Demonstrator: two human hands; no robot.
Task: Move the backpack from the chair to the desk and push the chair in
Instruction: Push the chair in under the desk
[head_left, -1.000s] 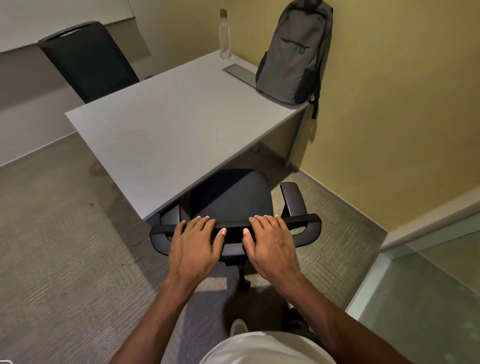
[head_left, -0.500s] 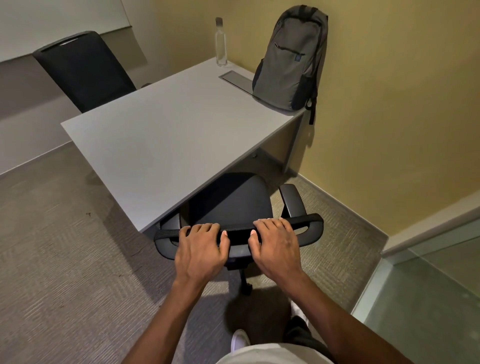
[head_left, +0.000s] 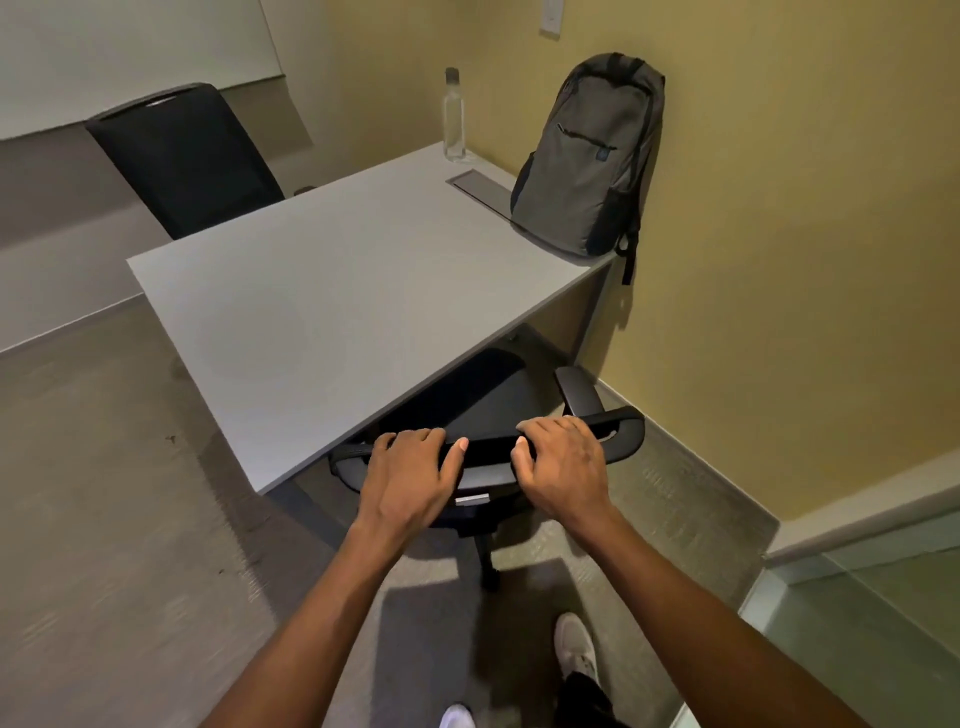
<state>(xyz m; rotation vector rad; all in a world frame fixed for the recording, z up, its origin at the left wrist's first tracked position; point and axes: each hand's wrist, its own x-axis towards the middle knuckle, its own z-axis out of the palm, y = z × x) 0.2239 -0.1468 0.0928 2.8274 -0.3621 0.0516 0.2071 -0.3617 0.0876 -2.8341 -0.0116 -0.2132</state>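
Backpack upright on desk at 1 o'clock, against wall; chair at 6 o'clock, seat partly under desk; left hand and right hand curled over backrest top; probably rolls easily, rigid rim the best hold.

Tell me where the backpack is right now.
The backpack stands upright at the desk's far right corner, leaning on the yellow wall, right of the water bottle.

A single head-worn wide-angle view looks forward and steeply down from standing height, close over the chair, facing the desk and the yellow wall corner beyond.
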